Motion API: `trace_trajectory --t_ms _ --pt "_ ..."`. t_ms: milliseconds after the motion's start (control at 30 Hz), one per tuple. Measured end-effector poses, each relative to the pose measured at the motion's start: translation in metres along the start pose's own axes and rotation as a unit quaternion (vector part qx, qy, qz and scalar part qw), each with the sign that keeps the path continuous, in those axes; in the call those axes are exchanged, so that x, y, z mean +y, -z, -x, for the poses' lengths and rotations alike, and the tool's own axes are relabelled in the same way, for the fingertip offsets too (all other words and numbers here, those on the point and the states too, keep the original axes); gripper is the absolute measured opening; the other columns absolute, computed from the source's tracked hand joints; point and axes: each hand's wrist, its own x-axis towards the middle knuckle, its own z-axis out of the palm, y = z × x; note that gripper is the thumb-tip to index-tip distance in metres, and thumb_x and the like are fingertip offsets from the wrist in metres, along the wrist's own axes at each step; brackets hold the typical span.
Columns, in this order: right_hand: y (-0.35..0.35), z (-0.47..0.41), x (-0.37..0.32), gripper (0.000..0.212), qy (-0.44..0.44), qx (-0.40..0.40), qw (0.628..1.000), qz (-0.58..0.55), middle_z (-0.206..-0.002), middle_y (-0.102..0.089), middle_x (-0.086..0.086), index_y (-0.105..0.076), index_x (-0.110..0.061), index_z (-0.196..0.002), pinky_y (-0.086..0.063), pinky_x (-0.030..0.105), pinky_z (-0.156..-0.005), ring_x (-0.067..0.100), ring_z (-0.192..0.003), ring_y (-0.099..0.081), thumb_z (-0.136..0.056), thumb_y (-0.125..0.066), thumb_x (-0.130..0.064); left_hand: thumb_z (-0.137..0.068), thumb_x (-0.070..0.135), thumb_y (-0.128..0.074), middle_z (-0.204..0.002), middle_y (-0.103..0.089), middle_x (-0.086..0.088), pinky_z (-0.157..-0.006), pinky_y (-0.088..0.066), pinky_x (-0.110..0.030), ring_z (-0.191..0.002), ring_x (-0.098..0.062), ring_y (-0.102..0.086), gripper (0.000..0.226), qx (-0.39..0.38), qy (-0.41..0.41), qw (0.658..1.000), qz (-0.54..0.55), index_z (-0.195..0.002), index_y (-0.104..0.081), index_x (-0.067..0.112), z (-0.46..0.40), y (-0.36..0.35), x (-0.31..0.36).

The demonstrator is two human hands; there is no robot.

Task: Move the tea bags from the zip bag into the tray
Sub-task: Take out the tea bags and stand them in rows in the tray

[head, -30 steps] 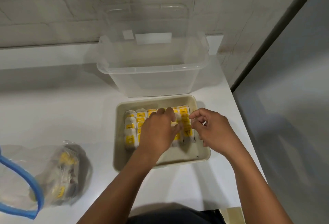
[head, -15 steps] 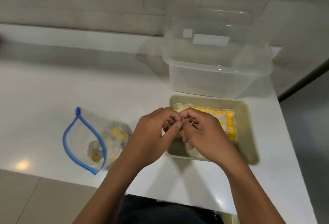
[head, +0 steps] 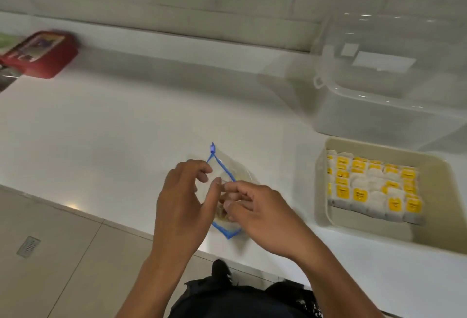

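Observation:
The clear zip bag (head: 241, 175) with a blue zip rim lies open near the counter's front edge. A few tea bags (head: 220, 214) show inside it between my hands. My left hand (head: 180, 206) hovers at the bag's left rim, thumb and forefinger curved apart. My right hand (head: 260, 216) is at the bag's mouth from the right with loosely curled fingers, and I see nothing held in it. To the right stands the beige tray (head: 443, 191), with rows of white tea bags with yellow tags (head: 366, 186) filling its left and middle.
A large clear plastic bin (head: 379, 108) stands behind the tray against the wall. A red box (head: 43, 54) sits far left on the white counter (head: 113, 128). The counter's front edge runs under my wrists, with tiled floor (head: 50, 254) below.
Both hands left the tray and moved left to the zip bag. My view swung left, so the tray now sits at the right edge and the red box has come into sight.

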Motion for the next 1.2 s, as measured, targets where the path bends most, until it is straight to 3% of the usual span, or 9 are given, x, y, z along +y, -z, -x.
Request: trace_trajectory --t_ms 67,167,367,600,700,800,933,1067,1200 --pt "-0.014 -0.003 -0.005 0.039 -0.005 -0.024 0.997 0.076 -0.127 -0.061 -0.017 -0.049 -0.035 -0.142 -0.047 0.027 -0.103 0.004 -0.112 -0.06 -0.103 -0.047 -0.034 -0.083 0.03 -0.077 -0.109 -0.05 0.012 -0.071 -0.041 -0.021 -0.093 -0.012 -0.051 0.043 0.02 0.041 0.999 -0.027 -0.116 -0.05 0.029 0.0 0.0 -0.019" --pt "-0.028 -0.008 -0.007 0.036 -0.007 -0.023 0.985 0.17 -0.129 -0.054 -0.007 -0.045 -0.022 -0.141 -0.039 0.019 -0.088 0.012 -0.114 -0.054 -0.106 -0.04 -0.029 -0.077 0.04 -0.08 -0.12 -0.047 0.009 -0.08 -0.05 -0.036 -0.101 -0.015 -0.056 0.071 -0.066 0.117 0.99 -0.037 -0.133 -0.037 0.034 -0.001 -0.006 -0.042" --pt "-0.033 -0.023 0.018 0.032 -0.109 0.086 0.962 0.236 -0.127 -0.057 0.001 -0.047 -0.017 -0.135 -0.033 0.015 -0.079 0.014 -0.103 -0.054 -0.104 -0.04 -0.019 -0.092 0.028 -0.063 -0.075 -0.06 0.02 -0.073 -0.056 -0.03 -0.074 0.0 -0.064 0.031 -0.165 0.142 0.976 -0.01 -0.119 -0.05 0.036 0.0 -0.011 -0.059" --pt "-0.049 -0.043 0.014 0.021 -0.092 0.082 0.943 0.309 -0.118 -0.063 0.003 -0.057 -0.013 -0.119 -0.048 0.027 -0.085 0.02 -0.111 -0.059 -0.099 -0.052 -0.019 -0.091 0.024 -0.064 -0.073 -0.063 0.014 -0.065 -0.048 -0.012 -0.075 0.002 -0.063 0.033 -0.193 0.119 0.971 0.079 -0.112 -0.049 0.043 -0.002 -0.009 -0.055" --pt "-0.055 -0.065 0.025 0.029 -0.133 0.098 0.899 0.406 -0.125 -0.058 0.003 -0.054 -0.014 -0.123 -0.045 0.029 -0.082 0.023 -0.117 -0.054 -0.095 -0.059 -0.022 -0.09 0.023 -0.064 -0.071 -0.063 0.014 -0.065 -0.045 -0.009 -0.075 0.002 -0.062 0.032 -0.195 0.109 0.971 0.081 -0.115 -0.051 0.039 -0.005 -0.008 -0.058" --pt "-0.055 -0.077 0.035 0.026 -0.158 0.112 0.874 0.445 -0.113 -0.06 0.001 -0.056 -0.017 -0.118 -0.046 0.028 -0.075 0.02 -0.101 -0.059 -0.093 -0.058 -0.024 -0.09 0.023 -0.064 -0.068 -0.062 0.013 -0.064 -0.043 -0.005 -0.076 0.001 -0.061 0.032 -0.207 0.092 0.972 0.066 -0.117 -0.051 0.037 -0.006 -0.008 -0.06" --pt "-0.048 -0.079 0.032 0.026 -0.177 0.112 0.907 0.366 -0.071 -0.045 -0.005 -0.061 -0.011 -0.117 -0.033 0.021 -0.051 0.011 -0.058 -0.043 -0.092 -0.056 -0.018 -0.092 0.028 -0.064 -0.076 -0.063 0.015 -0.063 -0.045 -0.008 -0.074 -0.001 -0.063 0.031 -0.212 0.099 0.97 0.064 -0.118 -0.05 0.038 -0.006 -0.008 -0.063" --pt "-0.044 -0.069 0.026 0.02 -0.145 0.128 0.935 0.297 -0.087 -0.055 -0.01 -0.06 -0.025 -0.115 -0.037 0.016 -0.058 0.008 -0.075 -0.053 -0.1 -0.046 -0.026 -0.092 0.031 -0.065 -0.089 -0.063 0.017 -0.065 -0.05 -0.016 -0.071 0.0 -0.065 0.034 -0.2 0.118 0.969 0.084 -0.12 -0.048 0.041 -0.011 -0.006 -0.066" --pt "-0.043 -0.043 0.006 0.009 -0.11 0.104 0.966 0.208 -0.09 -0.063 -0.008 -0.06 -0.025 -0.1 -0.04 0.013 -0.06 0.005 -0.075 -0.055 -0.098 -0.051 -0.027 -0.091 0.028 -0.066 -0.097 -0.058 0.021 -0.065 -0.051 -0.022 -0.071 0.0 -0.063 0.035 -0.173 0.103 0.977 0.075 -0.11 -0.039 0.039 -0.014 -0.004 -0.065"
